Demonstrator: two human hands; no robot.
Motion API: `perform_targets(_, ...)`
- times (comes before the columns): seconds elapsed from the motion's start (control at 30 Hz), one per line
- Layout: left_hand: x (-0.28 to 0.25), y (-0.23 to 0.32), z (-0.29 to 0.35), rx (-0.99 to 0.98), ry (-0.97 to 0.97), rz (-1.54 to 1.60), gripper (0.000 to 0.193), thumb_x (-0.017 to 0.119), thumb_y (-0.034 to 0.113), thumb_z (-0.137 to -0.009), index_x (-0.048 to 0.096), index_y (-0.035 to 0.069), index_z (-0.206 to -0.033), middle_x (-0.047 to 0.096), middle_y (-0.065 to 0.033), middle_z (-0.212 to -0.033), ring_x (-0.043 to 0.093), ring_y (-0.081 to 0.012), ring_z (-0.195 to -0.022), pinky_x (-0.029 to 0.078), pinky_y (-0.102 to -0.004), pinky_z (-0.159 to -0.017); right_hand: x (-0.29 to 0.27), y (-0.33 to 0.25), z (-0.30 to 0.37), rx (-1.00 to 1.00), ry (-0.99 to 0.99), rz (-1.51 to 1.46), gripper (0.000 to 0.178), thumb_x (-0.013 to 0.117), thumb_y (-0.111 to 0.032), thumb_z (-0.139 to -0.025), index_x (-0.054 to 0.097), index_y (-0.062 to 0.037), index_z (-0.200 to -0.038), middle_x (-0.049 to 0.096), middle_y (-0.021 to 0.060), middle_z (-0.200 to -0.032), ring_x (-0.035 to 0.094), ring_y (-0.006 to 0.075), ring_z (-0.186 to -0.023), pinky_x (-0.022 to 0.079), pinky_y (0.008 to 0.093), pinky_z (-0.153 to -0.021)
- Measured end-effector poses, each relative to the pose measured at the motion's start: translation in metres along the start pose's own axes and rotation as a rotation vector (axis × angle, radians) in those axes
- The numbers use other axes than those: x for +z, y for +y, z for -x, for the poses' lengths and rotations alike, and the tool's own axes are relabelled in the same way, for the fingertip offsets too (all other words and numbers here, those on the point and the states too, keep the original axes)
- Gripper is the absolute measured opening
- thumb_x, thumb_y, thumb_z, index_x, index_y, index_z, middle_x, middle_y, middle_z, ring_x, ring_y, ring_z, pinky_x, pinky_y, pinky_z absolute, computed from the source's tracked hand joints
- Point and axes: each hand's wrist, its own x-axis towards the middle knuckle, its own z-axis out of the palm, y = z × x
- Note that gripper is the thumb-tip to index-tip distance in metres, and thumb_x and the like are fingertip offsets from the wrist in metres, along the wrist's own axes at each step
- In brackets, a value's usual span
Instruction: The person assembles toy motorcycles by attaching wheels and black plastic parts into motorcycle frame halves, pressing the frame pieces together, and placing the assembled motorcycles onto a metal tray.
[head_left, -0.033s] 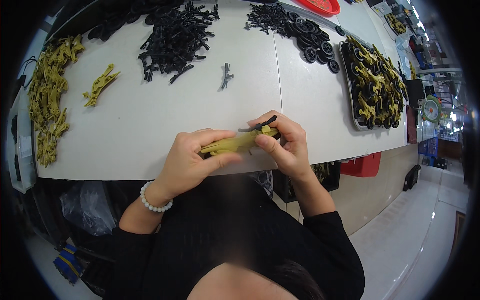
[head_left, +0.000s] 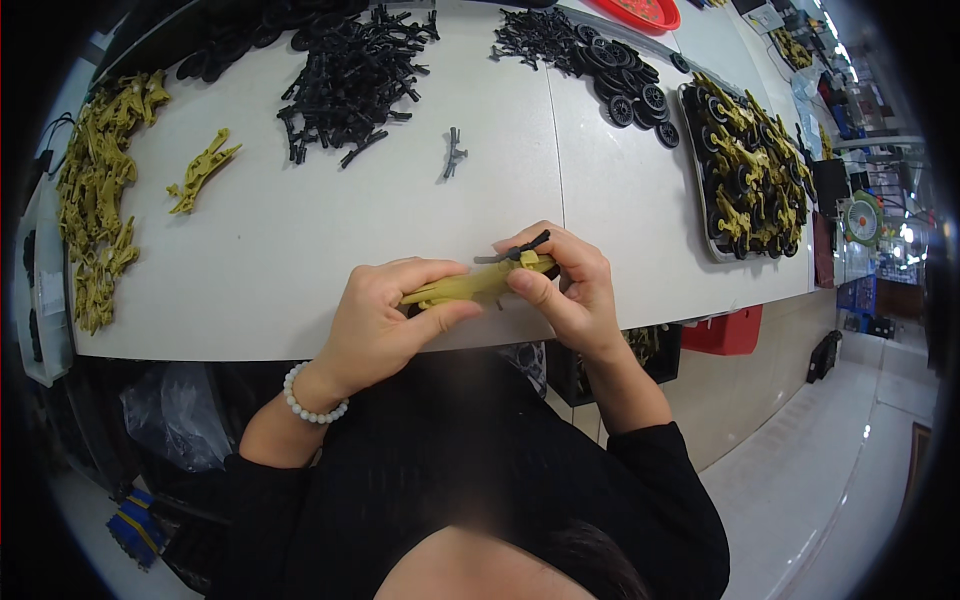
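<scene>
Near the table's front edge, both hands hold one yellow plastic toy motorcycle body [head_left: 462, 284], with a black handlebar piece [head_left: 527, 246] at its right end. My left hand [head_left: 385, 305] pinches the body's left end between thumb and fingers. Around the right end, close to the handlebar, my right hand [head_left: 568, 285] is closed, its thumb pressed on the yellow part. Fingers hide much of the body's underside. Beyond the hands, a single black handlebar piece [head_left: 453, 155] lies alone. Another yellow body [head_left: 203, 172] lies farther left.
Yellow bodies [head_left: 98, 200] are heaped along the left edge. At the back are a pile of black handlebar pieces [head_left: 350, 85] and black wheels [head_left: 622, 108]. On the right stands a tray [head_left: 718, 248] of wheeled yellow toys. A red bin [head_left: 735, 332] sits below the table edge.
The toy body and both hands have shifted very slightly to the left. Both grips stay the same.
</scene>
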Motion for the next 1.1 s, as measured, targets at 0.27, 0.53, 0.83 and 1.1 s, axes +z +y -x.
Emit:
perform_targets(0.27, 0.0, 0.003, 0.003, -0.02, 0.049, 0.006, 0.025, 0.073, 0.01, -0.081, 0.069, -0.005, -0.101, 0.069, -0.0088, -0.076, 0.062, -0.0089, -0.066, 0.048, -0.0219, -0.06, -0.005, -0.004, -0.013, -0.055, -0.06, 0.086, 0.023, 0.067, -0.018, -0.086, 0.063, 0.0041, -0.089, 0.06, 0.0036, -0.078, 0.053, 0.0097, -0.07, 0.041, 0.0234, -0.064)
perform_targets(0.53, -0.008, 0.019, -0.009, -0.232, -0.127, 0.001, 0.023, 0.071, 0.012, -0.084, 0.068, -0.006, -0.098, 0.065, -0.0051, -0.07, 0.056, -0.0068, -0.062, 0.046, -0.0213, -0.058, -0.003, 0.0, -0.026, 0.099, -0.097, -0.095, 0.023, 0.07, -0.019, -0.085, 0.065, 0.0032, -0.088, 0.062, 0.003, -0.078, 0.055, 0.009, -0.072, 0.043, 0.0223, -0.064)
perform_targets(0.83, 0.001, 0.005, -0.002, -0.161, 0.025, 0.119, 0.021, 0.063, 0.013, -0.091, 0.064, -0.006, -0.099, 0.067, -0.0056, -0.079, 0.06, -0.0083, -0.069, 0.048, -0.0213, -0.064, -0.009, -0.009, -0.032, 0.125, -0.112, -0.242, 0.037, 0.072, -0.021, -0.082, 0.063, 0.0045, -0.107, 0.065, 0.0076, -0.098, 0.059, 0.013, -0.087, 0.047, 0.0261, -0.078)
perform_targets(1.1, 0.007, -0.004, -0.003, -0.032, 0.135, 0.439, 0.023, 0.059, 0.011, -0.095, 0.06, -0.005, -0.111, 0.067, -0.0065, -0.097, 0.061, -0.0086, -0.085, 0.049, -0.0225, -0.077, 0.003, -0.001, -0.008, -0.101, -0.025, -0.07, 0.037, 0.078, -0.005, -0.072, 0.064, 0.005, -0.105, 0.066, 0.0115, -0.098, 0.061, 0.0168, -0.089, 0.047, 0.0289, -0.081)
